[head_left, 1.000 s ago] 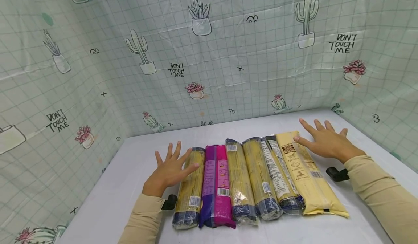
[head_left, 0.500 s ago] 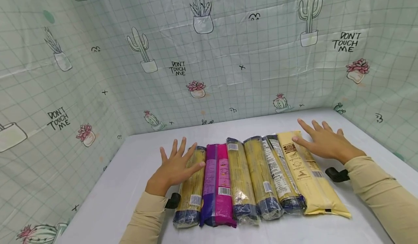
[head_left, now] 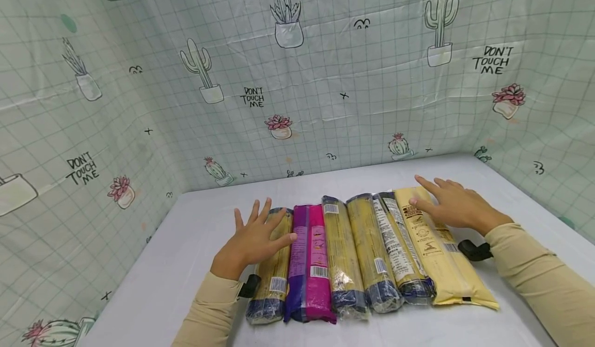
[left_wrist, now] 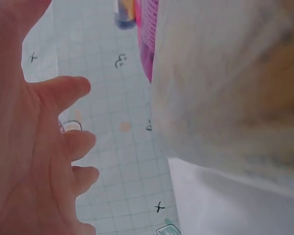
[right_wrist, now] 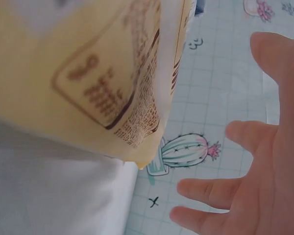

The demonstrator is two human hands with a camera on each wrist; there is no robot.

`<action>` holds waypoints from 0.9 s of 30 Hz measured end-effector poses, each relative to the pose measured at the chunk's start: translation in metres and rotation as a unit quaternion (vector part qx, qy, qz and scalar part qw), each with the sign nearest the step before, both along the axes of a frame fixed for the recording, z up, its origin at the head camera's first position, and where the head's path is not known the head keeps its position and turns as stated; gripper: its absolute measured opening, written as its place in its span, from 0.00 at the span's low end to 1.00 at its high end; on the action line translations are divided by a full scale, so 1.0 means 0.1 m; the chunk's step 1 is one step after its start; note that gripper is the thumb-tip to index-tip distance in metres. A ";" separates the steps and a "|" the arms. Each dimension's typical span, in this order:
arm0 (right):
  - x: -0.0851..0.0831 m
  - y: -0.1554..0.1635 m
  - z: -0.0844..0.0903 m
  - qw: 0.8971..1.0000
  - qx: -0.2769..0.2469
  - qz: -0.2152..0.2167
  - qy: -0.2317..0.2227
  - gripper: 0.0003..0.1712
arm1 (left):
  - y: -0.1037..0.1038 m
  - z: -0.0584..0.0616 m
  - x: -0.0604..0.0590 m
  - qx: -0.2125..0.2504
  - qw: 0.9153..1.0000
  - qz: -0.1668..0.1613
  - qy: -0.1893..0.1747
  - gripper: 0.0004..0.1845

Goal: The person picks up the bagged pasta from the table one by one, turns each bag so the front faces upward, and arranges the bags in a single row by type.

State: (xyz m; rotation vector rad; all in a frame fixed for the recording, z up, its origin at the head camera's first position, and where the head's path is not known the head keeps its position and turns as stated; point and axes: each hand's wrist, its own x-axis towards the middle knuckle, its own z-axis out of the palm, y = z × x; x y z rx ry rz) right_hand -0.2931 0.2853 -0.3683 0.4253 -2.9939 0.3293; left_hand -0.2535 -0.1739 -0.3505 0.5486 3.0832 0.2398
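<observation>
A row of long noodle packs lies on the table. My left hand (head_left: pixel 251 243), fingers spread, hovers over the leftmost pack (head_left: pixel 267 285), a clear one with dark blue ends, and covers part of it. Beside that lies a purple and magenta pack (head_left: pixel 309 264). Two more clear packs come after it, one pack (head_left: pixel 344 254) and another pack (head_left: pixel 372 249), then a pack with a white text panel (head_left: pixel 400 249). At the right end is a cream-yellow pack (head_left: pixel 446 269). Over its far part my right hand (head_left: pixel 457 205) reaches with extended fingers. Both palms hold nothing.
A white cloth-covered table (head_left: pixel 153 285) bears the row. Behind and at both sides hangs a pale green curtain (head_left: pixel 325 68) printed with cacti and lettering. A black wrist mount (head_left: pixel 475 250) sits under the right wrist, another mount (head_left: pixel 249 286) under the left.
My left hand has shifted a little to the right over the leftmost pack. My right hand has moved slightly left and lower, its fingers closer together. The packs lie as before.
</observation>
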 end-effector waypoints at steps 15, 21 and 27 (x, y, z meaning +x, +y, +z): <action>-0.02 -0.04 0.00 0.995 -0.084 0.018 -0.052 0.45 | 0.11 -0.01 0.00 0.041 0.998 -0.041 0.001 0.35; -0.03 0.00 0.01 0.986 -0.146 0.030 -0.074 0.39 | 0.17 0.00 0.04 0.078 0.995 -0.049 -0.023 0.33; -0.06 0.03 -0.05 0.985 -0.156 0.026 -0.071 0.36 | 0.27 0.03 0.05 0.101 0.992 -0.079 -0.020 0.30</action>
